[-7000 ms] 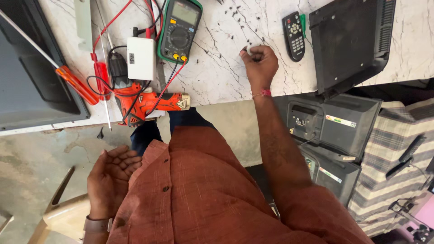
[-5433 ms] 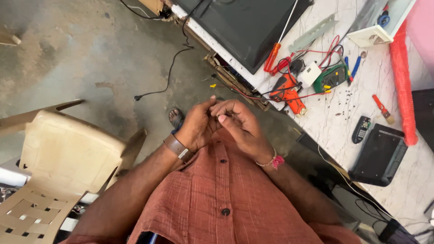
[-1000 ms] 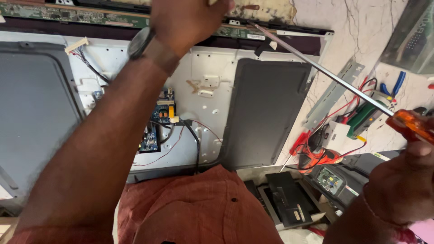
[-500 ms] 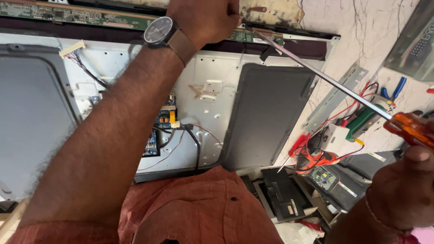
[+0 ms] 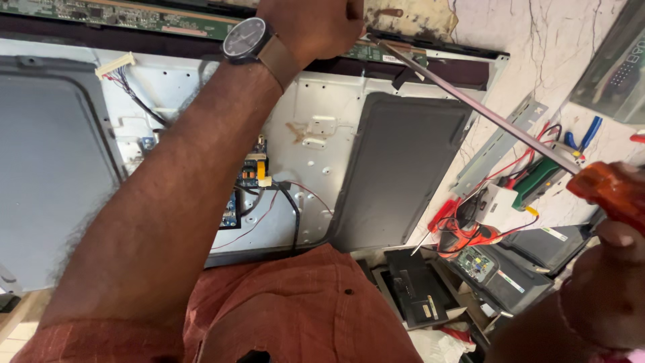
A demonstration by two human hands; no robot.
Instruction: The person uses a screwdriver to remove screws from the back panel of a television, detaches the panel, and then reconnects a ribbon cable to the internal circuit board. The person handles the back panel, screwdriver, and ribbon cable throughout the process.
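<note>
My left hand (image 5: 312, 27) is at the top edge of the opened panel (image 5: 316, 141), fingers curled down over the screwdriver tip; whether they pinch anything small there I cannot tell — the fingertips are hidden against the edge; a dark-faced watch (image 5: 243, 42) on a brown strap sits on that wrist.

My right hand (image 5: 605, 282) is at the lower right of the view, closed around the orange handle (image 5: 608, 191) of the screwdriver; the thumb lies just below the handle; the grip is firm and wrapped, not spread.

The screwdriver's shaft (image 5: 470, 101) runs long and thin, slanting from the handle up and left across the panel's corner to meet my left hand; the tip itself is covered by that hand.

The panel lies flat, back exposed; a dark grey cover (image 5: 396, 175) stands on its right part; a small circuit board (image 5: 252, 171) with blue and orange parts sits near the middle, half behind my left forearm; red and black wires (image 5: 289, 208) lead from it; a white connector (image 5: 115, 65) with a wire bundle lies near the top left; a long green board strip (image 5: 134, 17) runs along the top edge.

To the right, on the marble bench (image 5: 537, 47): a metal bracket (image 5: 497, 144); a green meter (image 5: 537, 181); a white box (image 5: 494, 202); red leads (image 5: 470, 235) — all well apart from both hands.
</note>
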